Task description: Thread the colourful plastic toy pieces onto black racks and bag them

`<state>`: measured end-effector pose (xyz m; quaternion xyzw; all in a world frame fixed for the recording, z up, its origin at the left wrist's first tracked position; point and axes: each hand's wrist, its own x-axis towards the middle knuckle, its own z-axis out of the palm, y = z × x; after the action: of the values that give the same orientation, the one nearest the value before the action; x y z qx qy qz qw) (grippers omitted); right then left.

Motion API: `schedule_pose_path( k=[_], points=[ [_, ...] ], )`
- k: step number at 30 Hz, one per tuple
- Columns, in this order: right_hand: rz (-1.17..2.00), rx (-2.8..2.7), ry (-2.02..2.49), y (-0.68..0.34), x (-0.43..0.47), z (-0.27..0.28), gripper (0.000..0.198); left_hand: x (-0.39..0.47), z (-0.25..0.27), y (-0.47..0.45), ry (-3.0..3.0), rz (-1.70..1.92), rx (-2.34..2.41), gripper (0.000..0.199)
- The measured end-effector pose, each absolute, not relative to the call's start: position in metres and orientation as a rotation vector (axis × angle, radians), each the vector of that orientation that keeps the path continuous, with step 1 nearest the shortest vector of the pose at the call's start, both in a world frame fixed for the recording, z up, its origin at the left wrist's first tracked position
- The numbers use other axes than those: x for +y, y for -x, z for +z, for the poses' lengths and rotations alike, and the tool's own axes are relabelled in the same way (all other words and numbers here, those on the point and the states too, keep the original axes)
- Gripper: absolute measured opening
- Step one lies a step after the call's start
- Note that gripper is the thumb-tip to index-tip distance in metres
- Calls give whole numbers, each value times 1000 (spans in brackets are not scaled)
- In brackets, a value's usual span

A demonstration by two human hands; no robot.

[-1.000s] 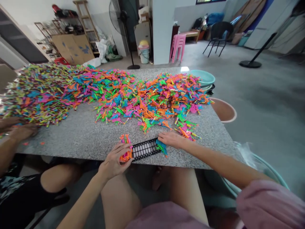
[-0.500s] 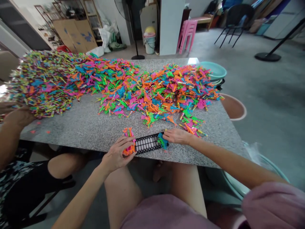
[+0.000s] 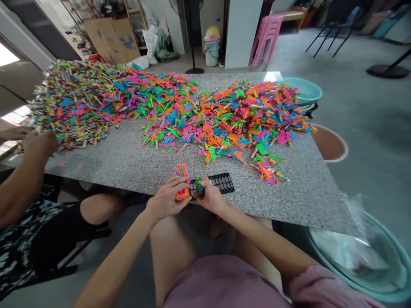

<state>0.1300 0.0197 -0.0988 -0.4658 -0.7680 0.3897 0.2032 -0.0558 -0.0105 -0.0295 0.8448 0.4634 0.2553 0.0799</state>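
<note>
A black plastic grid tray lies at the near edge of the speckled stone table. My left hand curls around a row of orange and pink plastic pieces at the tray's left end. My right hand pinches a small bunch of blue and green plastic pieces over the tray, just right of that row. Bare grid shows on the right side. My fingers partly hide both bunches. Their exact kind is too small to make out.
A long heap of colourful plastic pieces spans the table's far side. At the left, another person's hands work beside a yellowish heap. Teal basins stand beyond the right edge; a large teal tub holds plastic bags.
My right hand has moved left along the tray with the blue and green pieces, from its right end to near my left hand. The view has shifted slightly.
</note>
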Motion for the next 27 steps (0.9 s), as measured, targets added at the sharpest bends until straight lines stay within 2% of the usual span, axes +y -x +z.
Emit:
schedule_pose_path(
  k=[5, 9, 12, 20, 24, 27],
  points=[
    [866, -2427, 1362, -122, 23, -78, 50, -10, -29, 53, -2543, 722, 1395, 28],
    [844, -2536, 1338, -116, 20, -73, 44, -11, -30, 52, -2496, 711, 1473, 57],
    [840, -2537, 1317, -119, 21, -77, 47, -13, -31, 51, -2487, 716, 1500, 64],
    [861, -2590, 1237, -113, 18, -76, 58, -11, -36, 47, -2552, 795, 1471, 62],
    [911, -2536, 1097, -134, 33, -74, 68, -10, -47, 50, -2590, 916, 1496, 37],
    [665, -2322, 1335, -183, 74, -72, 69, -7, -50, 51, -2583, 1013, 1475, 25]
  ],
)
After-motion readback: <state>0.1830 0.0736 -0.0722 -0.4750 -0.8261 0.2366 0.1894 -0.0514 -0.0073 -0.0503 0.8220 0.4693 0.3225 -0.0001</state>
